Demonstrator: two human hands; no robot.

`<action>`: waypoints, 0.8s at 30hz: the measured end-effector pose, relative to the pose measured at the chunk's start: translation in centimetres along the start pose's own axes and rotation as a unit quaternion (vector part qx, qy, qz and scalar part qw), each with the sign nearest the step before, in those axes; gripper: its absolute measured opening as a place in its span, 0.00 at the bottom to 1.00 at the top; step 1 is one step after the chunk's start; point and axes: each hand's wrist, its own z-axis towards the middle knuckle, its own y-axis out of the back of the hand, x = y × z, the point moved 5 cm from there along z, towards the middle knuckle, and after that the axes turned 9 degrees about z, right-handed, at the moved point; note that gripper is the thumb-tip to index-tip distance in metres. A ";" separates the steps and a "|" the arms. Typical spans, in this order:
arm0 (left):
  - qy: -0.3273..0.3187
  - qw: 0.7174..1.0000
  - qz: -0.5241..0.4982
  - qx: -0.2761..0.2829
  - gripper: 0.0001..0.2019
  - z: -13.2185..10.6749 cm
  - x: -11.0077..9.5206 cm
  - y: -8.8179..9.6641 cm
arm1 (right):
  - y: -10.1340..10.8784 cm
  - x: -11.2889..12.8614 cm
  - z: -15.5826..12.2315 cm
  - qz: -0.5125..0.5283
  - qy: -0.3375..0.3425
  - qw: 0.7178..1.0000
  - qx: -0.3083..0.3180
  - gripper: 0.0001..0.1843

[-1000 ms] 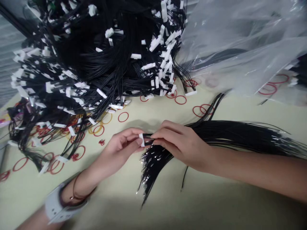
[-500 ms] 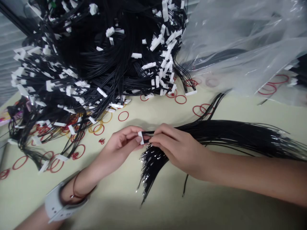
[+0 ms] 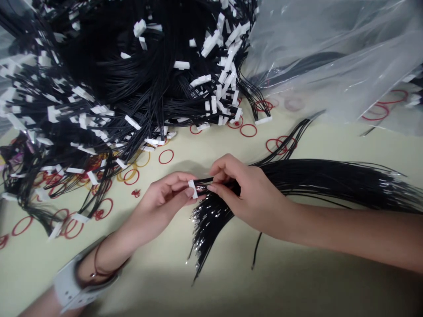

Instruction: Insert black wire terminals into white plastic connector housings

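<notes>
**On my feed: wire heap behind, loose bundle right, hands between**

A black wire heap with white plastic connectors sits on the pale green table, a clear plastic bag to its right and red rubber bands before it. A white plastic connector lies between my left hand and right hand, with a loose bundle of black wires running rightward under my right hand.

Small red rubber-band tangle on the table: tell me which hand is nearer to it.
Left. The left hand sits just right of the small red rubber-band tangle, not touching it; the right hand lies farther right, past the left hand.
</notes>
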 end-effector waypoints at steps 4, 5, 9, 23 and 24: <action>0.013 1.000 0.000 -0.004 0.05 0.0 -0.2 -0.1 | 0.0 0.0 0.0 -0.010 0.003 1.000 0.003 0.07; 0.014 1.000 -0.001 -0.005 0.05 0.0 -0.2 -0.2 | 0.0 0.0 0.0 -0.015 0.006 1.000 0.002 0.07; 0.011 1.000 -0.003 -0.007 0.06 0.0 -0.2 -0.2 | 0.1 0.1 0.0 -0.023 0.012 1.000 0.004 0.07; 0.005 1.000 0.020 -0.008 0.06 0.0 -0.1 0.0 | 0.0 0.3 -0.1 0.023 0.019 0.999 0.018 0.09; 0.005 1.000 0.019 -0.007 0.06 0.0 -0.1 0.0 | 0.0 0.3 -0.1 0.026 0.017 0.999 0.017 0.09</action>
